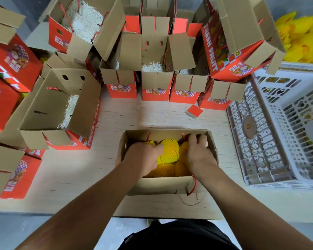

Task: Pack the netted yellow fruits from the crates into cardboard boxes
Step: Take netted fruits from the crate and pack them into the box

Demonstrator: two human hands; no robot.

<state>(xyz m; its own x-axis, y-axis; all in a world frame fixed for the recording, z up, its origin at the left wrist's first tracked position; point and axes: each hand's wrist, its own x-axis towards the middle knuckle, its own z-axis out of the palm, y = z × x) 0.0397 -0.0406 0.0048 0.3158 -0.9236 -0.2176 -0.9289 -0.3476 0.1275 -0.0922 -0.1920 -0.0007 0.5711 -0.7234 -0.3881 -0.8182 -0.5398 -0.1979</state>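
Note:
An open cardboard box (163, 184) stands on the table right in front of me, holding several yellow netted fruits (170, 150). Both hands are inside it. My left hand (143, 156) lies on the fruits at the box's left side, its fingers curled down around one fruit. My right hand (197, 152) grips a netted fruit at the box's right end, fingers curled over its far side. The fruits under the hands are mostly hidden.
Red-and-brown open boxes (157, 83) with shredded padding line the back and left of the table. A white plastic crate (285, 127) sits at the right. More yellow netted fruits (300, 38) pile up at the far right. A small red block (194, 111) lies mid-table.

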